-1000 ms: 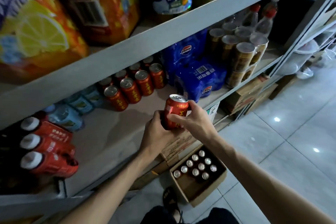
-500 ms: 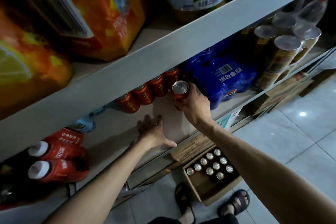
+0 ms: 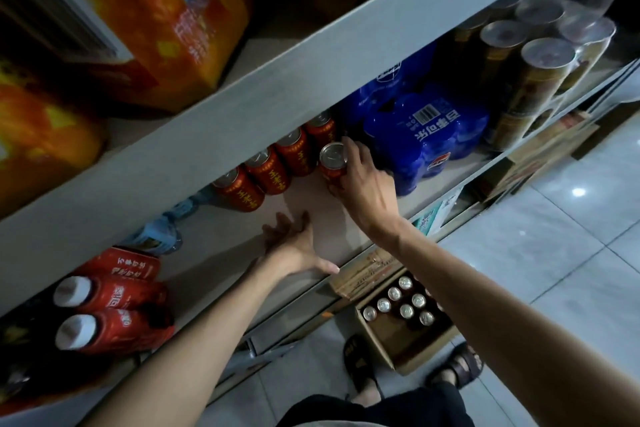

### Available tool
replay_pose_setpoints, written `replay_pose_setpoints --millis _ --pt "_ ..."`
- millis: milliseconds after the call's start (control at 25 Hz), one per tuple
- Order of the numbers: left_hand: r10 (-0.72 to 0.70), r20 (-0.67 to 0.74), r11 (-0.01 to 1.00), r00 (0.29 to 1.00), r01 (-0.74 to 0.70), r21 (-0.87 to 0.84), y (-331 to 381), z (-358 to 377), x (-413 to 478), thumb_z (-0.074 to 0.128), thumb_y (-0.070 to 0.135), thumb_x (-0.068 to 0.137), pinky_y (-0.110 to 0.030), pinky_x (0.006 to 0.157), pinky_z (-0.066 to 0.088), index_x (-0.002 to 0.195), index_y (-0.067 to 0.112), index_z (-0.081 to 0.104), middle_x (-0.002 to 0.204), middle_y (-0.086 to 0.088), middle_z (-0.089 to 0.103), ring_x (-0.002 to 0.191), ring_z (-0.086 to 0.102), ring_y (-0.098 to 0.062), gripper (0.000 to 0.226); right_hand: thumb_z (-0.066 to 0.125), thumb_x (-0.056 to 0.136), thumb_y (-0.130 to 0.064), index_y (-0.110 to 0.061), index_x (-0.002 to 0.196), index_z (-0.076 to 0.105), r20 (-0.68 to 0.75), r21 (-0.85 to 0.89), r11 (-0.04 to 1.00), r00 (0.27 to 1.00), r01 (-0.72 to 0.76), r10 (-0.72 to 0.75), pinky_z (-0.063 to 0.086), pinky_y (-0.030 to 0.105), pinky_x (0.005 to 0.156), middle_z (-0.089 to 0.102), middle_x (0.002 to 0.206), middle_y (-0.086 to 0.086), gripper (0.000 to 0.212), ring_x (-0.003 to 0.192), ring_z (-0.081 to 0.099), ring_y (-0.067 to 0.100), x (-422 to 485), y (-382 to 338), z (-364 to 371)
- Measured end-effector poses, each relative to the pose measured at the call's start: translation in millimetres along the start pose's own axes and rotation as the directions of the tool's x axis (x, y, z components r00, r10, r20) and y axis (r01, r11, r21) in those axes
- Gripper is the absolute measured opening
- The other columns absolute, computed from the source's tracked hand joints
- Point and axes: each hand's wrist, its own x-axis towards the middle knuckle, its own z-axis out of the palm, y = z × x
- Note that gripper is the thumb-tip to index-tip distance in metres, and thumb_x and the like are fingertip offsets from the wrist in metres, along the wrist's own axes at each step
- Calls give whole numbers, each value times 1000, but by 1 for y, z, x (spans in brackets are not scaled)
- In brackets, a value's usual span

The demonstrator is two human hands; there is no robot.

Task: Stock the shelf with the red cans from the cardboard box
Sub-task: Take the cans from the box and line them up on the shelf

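My right hand (image 3: 360, 180) grips a red can (image 3: 331, 163) and holds it upright on the middle shelf (image 3: 221, 246), just in front of a row of several red cans (image 3: 270, 170) and left of the blue pack. My left hand (image 3: 294, 246) rests flat on the shelf board near its front edge, fingers spread, holding nothing. On the floor below stands the open cardboard box (image 3: 398, 343) with several silver-topped cans (image 3: 401, 302) inside; my right forearm hides part of it.
A blue shrink-wrapped pack (image 3: 426, 135) sits right of the cans, with tall brown cans (image 3: 533, 73) beyond. Red bottles (image 3: 110, 312) lie at the shelf's left. The upper shelf edge (image 3: 311, 59) overhangs. Sandalled feet (image 3: 360, 360) stand beside the box on the tiled floor.
My right hand carried the red can from mid-air into the shelf and down beside the row. My left hand let go of the can and came to rest flat on the board.
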Motion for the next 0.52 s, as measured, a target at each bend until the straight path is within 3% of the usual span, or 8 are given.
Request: replay_pose_setpoints --millis 120,200,280,320,440,520 --pt "65 0 997 998 -65 -33 -2 -2 -3 70 74 64 -64 118 2 154 14 -17 160 -30 -11 146 -8 -52 139 73 80 -20 -19 130 52 64 -268 905 944 329 -324 53 36 62 54 130 12 54 99 61 30 22 7 -21" --pt "67 -13 998 998 -67 -8 -1 -4 -5 72 73 64 -64 118 4 155 13 -16 159 -32 -9 146 -7 -52 139 69 84 -25 -27 130 52 279 -313 802 857 508 -434 52 38 76 56 129 8 49 111 52 28 48 16 -40" --pt "31 -17 999 999 -30 14 1 -5 -7 72 72 63 -64 118 5 155 16 -16 158 -34 -11 146 -7 -54 139 64 86 -39 -31 133 49 455 -182 845 805 502 -381 53 42 86 51 134 6 49 115 52 27 67 19 -57" --pt "23 -15 1000 1000 -23 12 2 -6 -7 73 72 64 -65 117 6 155 17 -16 157 -34 -12 145 -7 -54 139 62 86 -45 -31 132 49 476 -142 876 808 460 -347 53 42 84 52 133 6 49 111 55 27 70 18 -61" --pt "48 -14 999 999 -48 6 1 -5 -6 72 72 64 -64 117 6 155 14 -15 158 -33 -11 146 -8 -54 139 63 84 -54 -25 127 47 430 -194 901 859 388 -277 54 38 75 59 118 6 54 95 61 25 60 5 -52" --pt "62 -13 998 998 -62 13 0 -4 -5 71 72 65 -65 117 6 155 12 -15 158 -34 -10 145 -7 -54 138 66 82 -50 -19 124 47 352 -229 906 898 355 -263 53 39 75 61 113 10 55 95 62 29 54 -1 -42"
